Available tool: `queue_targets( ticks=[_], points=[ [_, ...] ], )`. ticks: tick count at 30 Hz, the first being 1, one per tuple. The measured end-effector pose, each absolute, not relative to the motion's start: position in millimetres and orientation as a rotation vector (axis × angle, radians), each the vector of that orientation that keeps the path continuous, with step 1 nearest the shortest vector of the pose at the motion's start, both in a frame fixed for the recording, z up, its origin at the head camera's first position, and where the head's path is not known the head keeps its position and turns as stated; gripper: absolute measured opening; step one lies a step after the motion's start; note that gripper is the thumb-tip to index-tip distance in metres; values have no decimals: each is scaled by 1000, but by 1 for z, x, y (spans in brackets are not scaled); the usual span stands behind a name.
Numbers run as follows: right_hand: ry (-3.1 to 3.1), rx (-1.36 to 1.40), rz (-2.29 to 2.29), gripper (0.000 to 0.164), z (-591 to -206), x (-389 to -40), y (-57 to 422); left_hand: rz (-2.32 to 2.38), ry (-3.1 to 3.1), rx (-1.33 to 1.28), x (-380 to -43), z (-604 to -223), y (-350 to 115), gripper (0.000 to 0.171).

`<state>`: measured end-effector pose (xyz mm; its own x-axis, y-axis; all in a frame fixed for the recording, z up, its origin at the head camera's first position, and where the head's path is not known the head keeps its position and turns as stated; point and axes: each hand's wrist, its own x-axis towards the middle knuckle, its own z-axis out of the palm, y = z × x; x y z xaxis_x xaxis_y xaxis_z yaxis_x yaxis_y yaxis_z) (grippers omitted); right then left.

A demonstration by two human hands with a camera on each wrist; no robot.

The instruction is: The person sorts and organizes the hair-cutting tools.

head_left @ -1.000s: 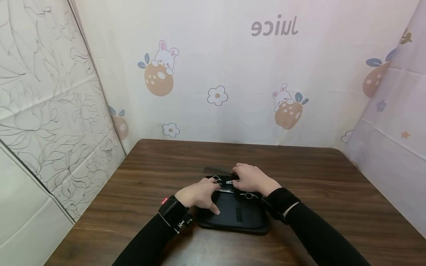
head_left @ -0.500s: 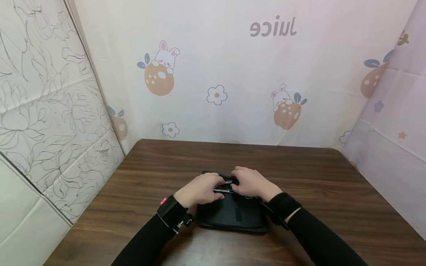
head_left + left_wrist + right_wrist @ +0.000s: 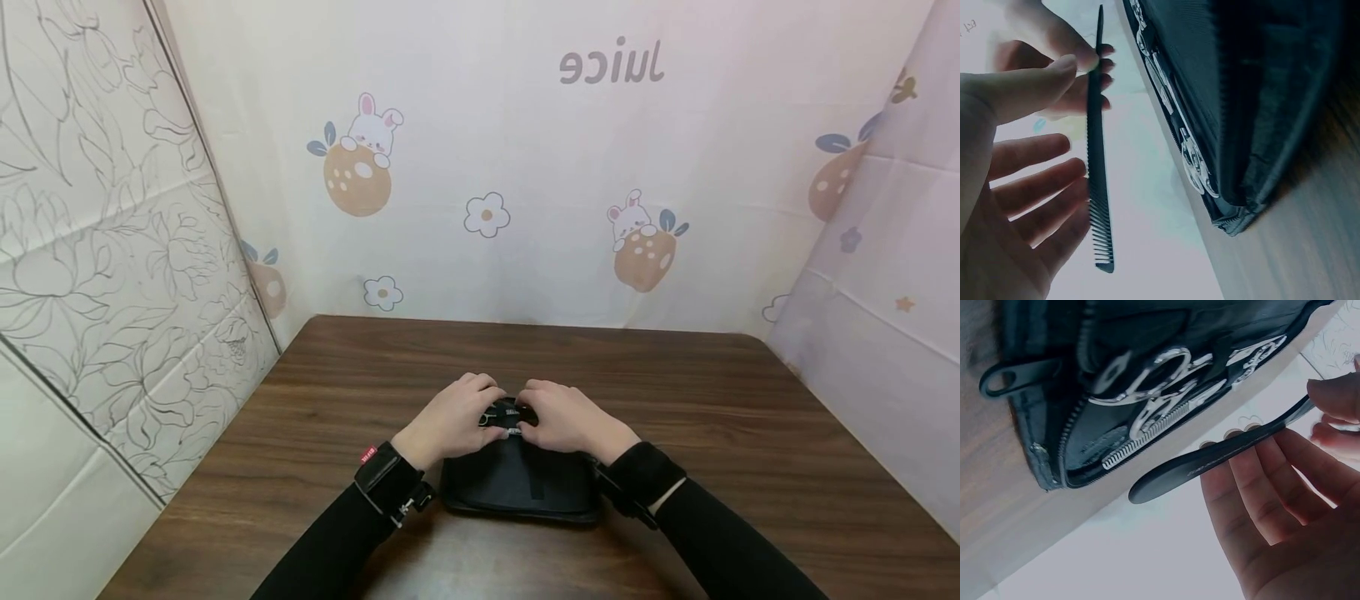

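Note:
A black zip case [image 3: 517, 483] lies on the table, with metal scissors [image 3: 1154, 381] and a toothed metal blade [image 3: 1147, 434] inside. At its far side, my right hand [image 3: 573, 421] pinches a black comb [image 3: 1099, 169] towards its narrow end, fingertips behind it. Facing it from the left is my left hand [image 3: 450, 421], its fingers [image 3: 1041, 194] fairly straight, with tips at the comb's teeth. The left thumb seems just short of the comb. From the head view, the hands hide most of the comb.
The brown wooden table [image 3: 360, 358] stretches out on all sides of the case. Behind it hangs a printed curtain [image 3: 487, 150]. A zipper pull [image 3: 1022, 378] sticks out from the case's edge.
My left hand has moved off the case's surface to its far side, opposite the right. The comb, earlier seen beyond the case, is now held up between the hands.

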<state>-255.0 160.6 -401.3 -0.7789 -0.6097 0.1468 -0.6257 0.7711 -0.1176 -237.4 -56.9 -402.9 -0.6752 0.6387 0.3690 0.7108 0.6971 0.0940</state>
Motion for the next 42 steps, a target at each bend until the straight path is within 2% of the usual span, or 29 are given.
queue_targets(
  ticks=[8,28,42],
  points=[
    [-2800,1089,223,27,-395,-243,159,-381,-2708,-1060,-240,-406,-58,46],
    [-2808,1165,194,21,-399,-236,159,-379,-2825,-1075,-240,-408,-56,27],
    [-2842,1082,198,9,-402,-238,175,-354,-2877,-1026,-237,-406,-58,28]
  ],
)
